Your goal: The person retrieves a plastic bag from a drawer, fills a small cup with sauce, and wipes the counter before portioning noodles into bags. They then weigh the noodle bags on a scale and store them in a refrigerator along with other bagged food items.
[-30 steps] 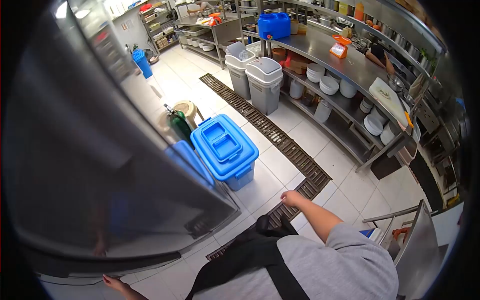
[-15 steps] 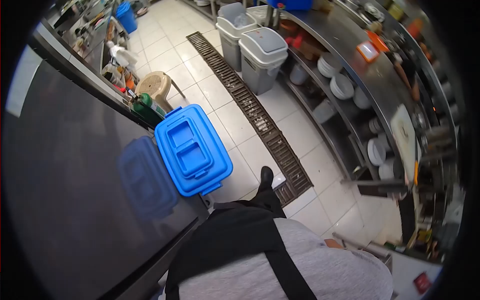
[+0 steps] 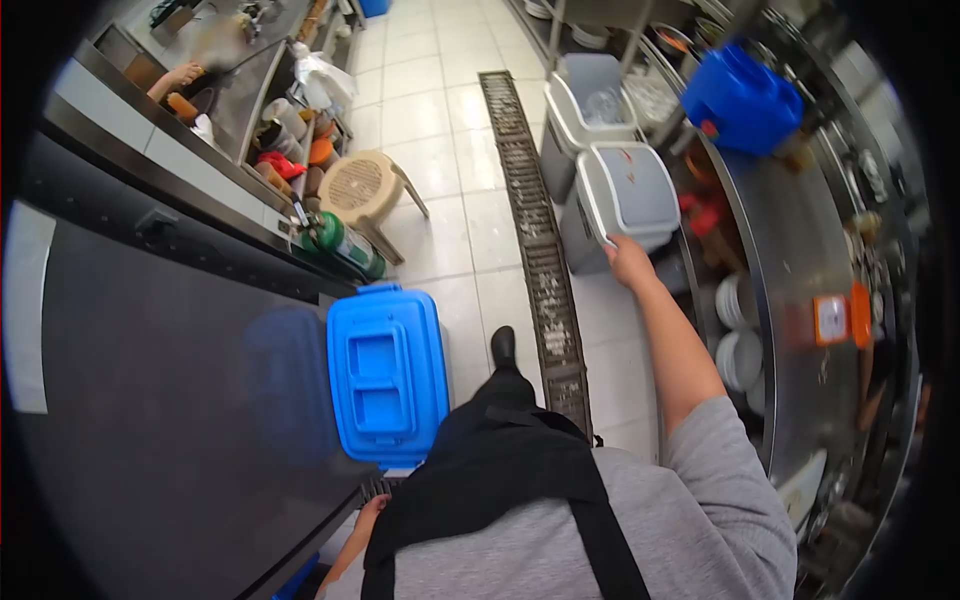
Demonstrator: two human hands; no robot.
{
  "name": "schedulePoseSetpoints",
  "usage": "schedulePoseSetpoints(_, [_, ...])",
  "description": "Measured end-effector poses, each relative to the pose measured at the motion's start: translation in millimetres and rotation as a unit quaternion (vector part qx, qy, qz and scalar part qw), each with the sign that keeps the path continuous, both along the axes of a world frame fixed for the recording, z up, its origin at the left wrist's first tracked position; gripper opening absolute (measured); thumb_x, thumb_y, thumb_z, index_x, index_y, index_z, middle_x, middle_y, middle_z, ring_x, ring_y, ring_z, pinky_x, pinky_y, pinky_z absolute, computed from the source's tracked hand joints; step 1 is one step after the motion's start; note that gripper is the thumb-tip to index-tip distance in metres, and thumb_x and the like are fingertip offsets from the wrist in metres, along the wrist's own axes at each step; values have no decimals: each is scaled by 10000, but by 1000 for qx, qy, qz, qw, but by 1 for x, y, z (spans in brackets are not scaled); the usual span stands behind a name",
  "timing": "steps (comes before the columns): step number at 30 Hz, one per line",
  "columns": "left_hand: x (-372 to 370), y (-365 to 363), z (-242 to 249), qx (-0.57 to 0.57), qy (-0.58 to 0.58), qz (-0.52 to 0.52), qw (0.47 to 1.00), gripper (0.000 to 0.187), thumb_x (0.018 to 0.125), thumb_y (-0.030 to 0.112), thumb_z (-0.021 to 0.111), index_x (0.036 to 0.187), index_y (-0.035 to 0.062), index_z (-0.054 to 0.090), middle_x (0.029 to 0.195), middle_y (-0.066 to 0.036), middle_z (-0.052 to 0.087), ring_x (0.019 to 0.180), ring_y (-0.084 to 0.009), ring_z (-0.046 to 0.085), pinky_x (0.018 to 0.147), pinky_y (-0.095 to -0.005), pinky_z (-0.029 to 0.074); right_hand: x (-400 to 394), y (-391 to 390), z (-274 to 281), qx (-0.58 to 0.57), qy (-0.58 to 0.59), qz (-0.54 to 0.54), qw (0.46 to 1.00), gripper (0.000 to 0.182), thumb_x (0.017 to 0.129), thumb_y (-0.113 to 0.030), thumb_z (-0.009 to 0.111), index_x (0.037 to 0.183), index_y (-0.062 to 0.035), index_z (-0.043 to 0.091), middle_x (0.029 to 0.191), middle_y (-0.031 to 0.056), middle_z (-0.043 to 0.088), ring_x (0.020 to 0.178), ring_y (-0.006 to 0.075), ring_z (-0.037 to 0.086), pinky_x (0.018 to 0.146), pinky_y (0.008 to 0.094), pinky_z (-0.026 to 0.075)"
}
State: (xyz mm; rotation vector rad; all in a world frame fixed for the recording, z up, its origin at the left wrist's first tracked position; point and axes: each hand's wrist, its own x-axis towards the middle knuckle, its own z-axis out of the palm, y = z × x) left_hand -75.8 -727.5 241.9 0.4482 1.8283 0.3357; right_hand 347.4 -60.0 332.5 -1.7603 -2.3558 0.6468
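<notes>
My right hand (image 3: 630, 263) reaches forward, its fingers curled and nothing showing in them. In this view it overlaps the front corner of a grey bin with a white-rimmed lid (image 3: 647, 185). My left hand (image 3: 374, 507) hangs low beside the black apron (image 3: 490, 470), partly covered by it, so its fingers hardly show. Just ahead of that hand is a large blue lidded container (image 3: 388, 375), standing against a dark, glossy panel (image 3: 190, 430).
A floor drain grate (image 3: 540, 240) runs ahead along the white tiles. On the left stand a green gas cylinder (image 3: 345, 245) and a beige stool (image 3: 365, 188). Steel shelving with stacked bowls (image 3: 738, 355) and a blue jug (image 3: 742, 98) line the right. Another person's hand (image 3: 180, 76) shows far left.
My view has turned right and moved forward, bringing the bins and blue container closer. My right arm has come into view, stretched forward; my left hand now shows beside the apron.
</notes>
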Motion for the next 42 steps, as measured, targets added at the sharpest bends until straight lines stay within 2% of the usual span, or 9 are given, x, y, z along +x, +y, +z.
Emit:
schedulePoseSetpoints(5, [-34,200,-56,56,103,-149,982,392,907,281,620,1248,89,596,1133,-173,657,1076,-343,610,947,-428,468,-12,68,-67,-53,49,76,994,296,929,-201,495,1132,-36,635,1069,218,657,1002,392,612,882,425,486])
schedulePoseSetpoints(7, [-47,352,1,123,206,-169,956,420,909,300,594,1266,79,579,1262,-199,576,1180,-358,542,1000,-431,439,27,51,-102,-223,-156,108,956,350,942,-312,488,1000,-10,655,1047,259,637,942,436,603,839,500,478])
schedulePoseSetpoints(11, [-106,578,106,277,309,-77,906,405,897,200,626,1286,119,553,1202,-141,581,1045,-304,595,899,-390,483,128,36,-176,-405,-267,138,864,413,909,-302,543,1218,-30,581,1095,265,631,1015,457,594,879,499,480])
schedulePoseSetpoints(18, [-191,674,126,250,378,142,880,452,896,199,618,1326,106,516,1265,-187,533,1129,-370,551,956,-404,456,63,249,-219,-381,-216,140,888,433,898,-216,535,1278,-9,521,1128,285,610,1025,462,592,889,500,477])
schedulePoseSetpoints(22, [-141,555,-11,-99,397,205,889,684,894,387,614,1478,165,335,1446,-266,386,1322,-455,382,1107,-463,339,-125,500,-186,-229,-93,235,940,448,896,-107,480,1329,7,459,1126,305,599,1012,458,598,880,508,478])
schedulePoseSetpoints(25, [-57,547,44,-376,113,83,916,962,837,534,624,1515,33,161,1533,-240,260,1405,-448,251,1148,-446,280,-321,641,-74,-34,-7,289,957,530,908,-127,506,1413,-41,372,1054,289,630,939,434,629,836,494,495])
schedulePoseSetpoints(30, [-50,585,35,-357,126,270,885,889,832,506,632,1464,-20,292,1433,-281,410,1359,-456,335,1121,-434,318,-554,755,28,-44,179,279,942,426,956,-100,501,1372,-27,446,1119,210,662,1002,360,648,864,400,512])
schedulePoseSetpoints(34, [-172,695,-44,-103,335,184,919,604,854,341,655,1340,16,504,1307,-263,536,1193,-425,520,1032,-456,412,-649,779,-34,-115,116,331,929,479,941,-197,566,1371,-22,449,1093,217,670,991,362,651,865,401,511])
schedulePoseSetpoints(42, [-555,1110,109,198,528,68,823,473,859,228,650,1310,143,536,1234,-134,574,1145,-335,548,942,-396,467,-793,788,-118,-246,28,480,841,439,893,-321,637,1194,-2,614,994,203,696,938,344,668,843,393,519])
